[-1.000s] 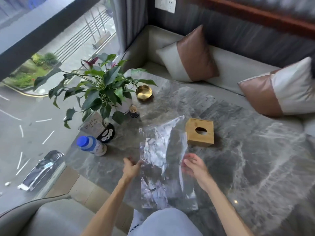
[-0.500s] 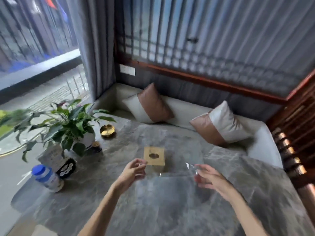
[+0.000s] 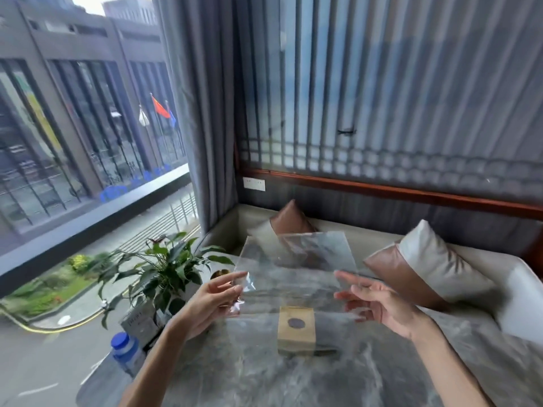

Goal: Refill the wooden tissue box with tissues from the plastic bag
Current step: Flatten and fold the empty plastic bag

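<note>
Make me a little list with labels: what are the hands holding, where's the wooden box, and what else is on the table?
Left hand: pinches the left edge of the plastic bag
Right hand: fingers spread at the bag's right edge; grip unclear
Bag: clear, held up in the air over the table
Tissue box: wooden, on the table, round hole on top, partly seen through the bag
Also on table: potted plant, blue-capped bottle

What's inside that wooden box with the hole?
Only darkness shows through the round hole of the wooden box, seen through the clear plastic bag. Its walls hide the rest; tissues cannot be told.
</note>
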Demonstrator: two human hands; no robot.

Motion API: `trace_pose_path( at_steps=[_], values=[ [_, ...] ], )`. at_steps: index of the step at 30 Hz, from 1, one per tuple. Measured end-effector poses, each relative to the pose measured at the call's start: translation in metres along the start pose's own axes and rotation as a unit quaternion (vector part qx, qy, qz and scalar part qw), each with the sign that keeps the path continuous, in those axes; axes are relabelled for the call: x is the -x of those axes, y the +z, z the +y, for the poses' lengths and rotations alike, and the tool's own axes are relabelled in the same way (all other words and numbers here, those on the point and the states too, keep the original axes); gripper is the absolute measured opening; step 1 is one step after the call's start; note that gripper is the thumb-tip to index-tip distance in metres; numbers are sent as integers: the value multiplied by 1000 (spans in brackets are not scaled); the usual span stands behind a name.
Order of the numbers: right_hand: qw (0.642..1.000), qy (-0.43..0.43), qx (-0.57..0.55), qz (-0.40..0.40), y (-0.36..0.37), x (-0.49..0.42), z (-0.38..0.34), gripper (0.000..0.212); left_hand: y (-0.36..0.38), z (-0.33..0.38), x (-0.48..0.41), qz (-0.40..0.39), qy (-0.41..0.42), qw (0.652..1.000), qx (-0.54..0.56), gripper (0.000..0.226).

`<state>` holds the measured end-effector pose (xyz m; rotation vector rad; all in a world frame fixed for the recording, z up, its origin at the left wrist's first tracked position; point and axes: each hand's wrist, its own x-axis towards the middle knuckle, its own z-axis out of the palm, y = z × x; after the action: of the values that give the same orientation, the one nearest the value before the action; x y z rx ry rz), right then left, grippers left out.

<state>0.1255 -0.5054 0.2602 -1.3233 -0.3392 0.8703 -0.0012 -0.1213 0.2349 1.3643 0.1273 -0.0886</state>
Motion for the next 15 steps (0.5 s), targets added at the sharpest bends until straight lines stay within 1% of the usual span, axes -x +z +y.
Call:
trace_pose_path(
  at_steps=[3, 5, 7, 11, 12, 13, 14, 15],
  values=[
    [999, -14, 33, -1, 4, -8, -7, 47, -4, 8, 3, 3, 22, 1000, 18, 47],
    [998, -51, 25, 25, 5, -13, -8, 44, 0, 8, 3, 19, 59, 996, 62, 38],
    [994, -94, 3, 54, 5, -16, -11, 37, 7, 10, 3, 22, 97, 990, 101, 32],
    [982, -166, 0, 91, 14, -19, -21, 21, 18, 25, 0, 30, 132, 983, 125, 25],
    [978, -180, 9, 106, 16, -20, -23, 16, 19, 29, -1, 28, 142, 981, 128, 27],
    [973, -198, 15, 117, 19, -22, -25, 12, 20, 32, -2, 23, 152, 980, 129, 33],
    [968, -219, 17, 122, 20, -25, -28, 20, 22, 35, -3, 18, 164, 979, 122, 40],
    [965, -228, 18, 124, 19, -29, -29, 38, 23, 37, -5, 15, 177, 979, 104, 45]
  ],
)
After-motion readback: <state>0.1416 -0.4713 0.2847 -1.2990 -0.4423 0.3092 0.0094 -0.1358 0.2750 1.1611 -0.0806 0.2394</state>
